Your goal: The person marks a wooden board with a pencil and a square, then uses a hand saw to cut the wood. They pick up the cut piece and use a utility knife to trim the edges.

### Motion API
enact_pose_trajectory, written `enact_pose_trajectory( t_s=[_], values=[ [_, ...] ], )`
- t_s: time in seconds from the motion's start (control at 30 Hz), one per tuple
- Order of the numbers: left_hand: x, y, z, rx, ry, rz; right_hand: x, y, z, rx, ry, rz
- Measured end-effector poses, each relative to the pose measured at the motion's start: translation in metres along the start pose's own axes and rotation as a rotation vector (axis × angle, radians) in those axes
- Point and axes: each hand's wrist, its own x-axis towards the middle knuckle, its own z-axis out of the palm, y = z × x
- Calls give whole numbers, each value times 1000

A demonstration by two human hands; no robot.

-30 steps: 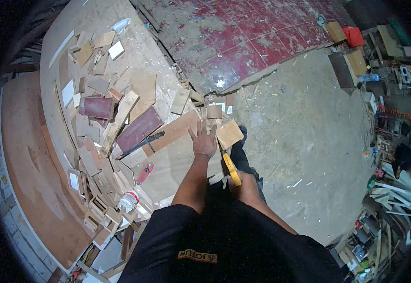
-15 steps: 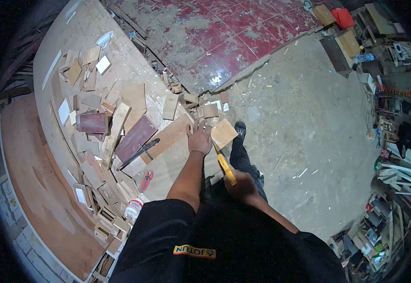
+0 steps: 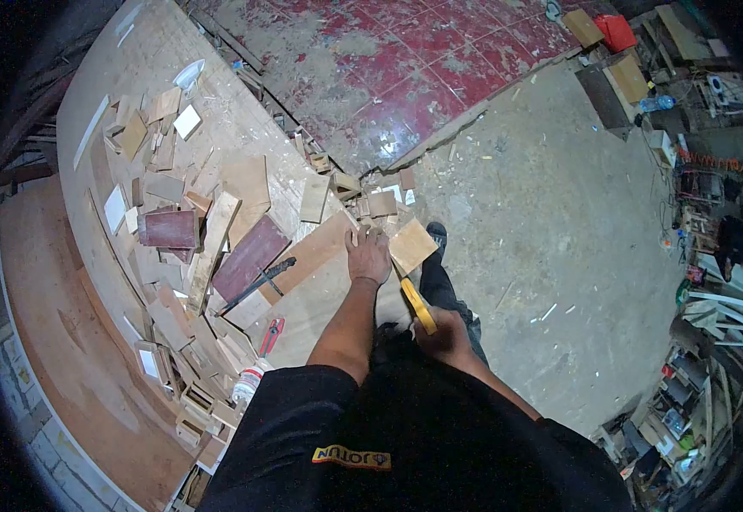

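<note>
My left hand lies palm down, fingers together, on a long plywood strip at the edge of the workbench. A square plywood offcut sits just right of it, overhanging the bench edge. My right hand is wrapped around the yellow handle of a hand saw. The saw's thin blade points up toward the strip beside the left hand.
Several wood offcuts litter the bench, with a dark red board, a black tool, a red-handled tool and a white bottle. Concrete floor lies right. A person crouches at the far right among clutter.
My left hand went from lifted with spread fingers to pressed flat on the strip. The right hand kept hold of the saw. The view shifted slightly.
</note>
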Motion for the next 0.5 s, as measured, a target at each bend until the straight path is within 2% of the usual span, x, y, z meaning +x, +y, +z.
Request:
enact_pose_trajectory(
  t_s=[0.03,0.07,0.13,0.17,0.23,0.37,0.43,0.5],
  values=[
    [1,-1,0,3,2,2,5,-3,1,15,-6,-85],
    [1,-2,-1,-1,5,3,2,-7,-2,17,-2,-84],
    [1,0,0,-7,7,16,-10,-22,-18,41,0,76],
    [1,-1,-1,-37,15,13,-16,-37,-27,40,2,75],
    [-3,-2,0,-67,8,12,-33,-60,-35,-129,-3,227],
    [1,-1,1,-14,40,17,-23,-37,-20,-171,10,156],
    [0,-1,4,-18,62,20,4,-19,-13,150,-106,180],
    [0,-4,6,-65,75,33,10,-15,-6,51,-50,223]
  ],
)
